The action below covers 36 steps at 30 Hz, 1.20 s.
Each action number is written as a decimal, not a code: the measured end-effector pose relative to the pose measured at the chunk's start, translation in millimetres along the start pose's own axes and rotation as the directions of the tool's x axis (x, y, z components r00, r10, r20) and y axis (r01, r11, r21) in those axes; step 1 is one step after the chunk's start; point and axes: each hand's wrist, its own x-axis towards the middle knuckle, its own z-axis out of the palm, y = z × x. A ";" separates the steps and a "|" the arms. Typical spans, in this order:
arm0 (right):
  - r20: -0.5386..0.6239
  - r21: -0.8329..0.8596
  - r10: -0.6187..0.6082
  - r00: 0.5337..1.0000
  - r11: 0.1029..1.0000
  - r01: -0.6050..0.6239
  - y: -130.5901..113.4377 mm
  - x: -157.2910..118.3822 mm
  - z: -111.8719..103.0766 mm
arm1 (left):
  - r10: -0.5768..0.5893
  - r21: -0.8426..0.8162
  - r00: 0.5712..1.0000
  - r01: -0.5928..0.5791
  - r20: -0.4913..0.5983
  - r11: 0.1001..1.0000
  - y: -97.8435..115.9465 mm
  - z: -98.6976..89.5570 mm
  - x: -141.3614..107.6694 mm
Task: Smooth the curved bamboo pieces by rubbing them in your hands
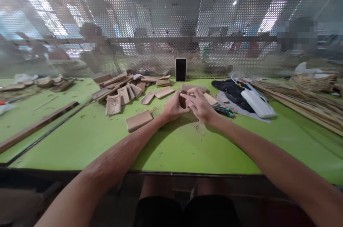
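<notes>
Wooden bar: lies aslant on your desk (150, 155), at the far left (40, 126).
Curved pieces: heaped and fanned (124, 93) past your left forearm; a loose block (139, 120) lies nearer you.
Left hand: your fingers and thumb (171, 108) close around the left side of the small brown piece.
Phone: stands upright (181, 70) beyond your hands.
Small brown piece: sits between your hands (183, 101), hollow side partly showing, over the desk's middle. It looks like wood or bamboo, so expect it light, stiff and dry rather than slippery; thin edges could split or splinter. Hold it by the thicker long sides.
Right hand: half open, fingers bent over the piece's right side (202, 107); you can't tell whether they pinch it.
Cutter: black and teal (224, 111), just beside your right hand.
Gloves: dark, bunched (230, 92), beside a white case (258, 103).
Thin strips: spread at far right (302, 107).
</notes>
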 end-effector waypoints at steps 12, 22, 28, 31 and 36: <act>-0.004 -0.055 0.022 1.000 0.998 -0.022 -2.5 -0.2 -5.4 | -0.058 -0.084 0.997 0.062 0.048 0.995 -4.1 -2.4 3.1; 0.013 0.067 0.003 1.000 0.998 -0.003 -2.2 0.4 -2.1 | -0.065 -0.152 0.997 0.071 0.045 0.986 -5.3 -4.9 1.7; -0.045 0.127 0.062 0.997 0.990 -0.055 -3.0 -1.4 1.8 | -0.054 -0.176 0.997 0.064 0.060 0.982 -7.4 -4.9 3.3; -0.030 0.067 0.020 0.999 0.998 -0.018 -4.3 -0.9 4.0 | -0.047 -0.190 0.997 0.057 0.056 0.980 -6.8 -5.3 3.4; -0.119 -0.002 0.059 0.991 0.998 -0.060 -2.8 -0.8 3.0 | -0.068 -0.168 0.995 0.079 0.067 0.983 -3.5 -5.0 2.7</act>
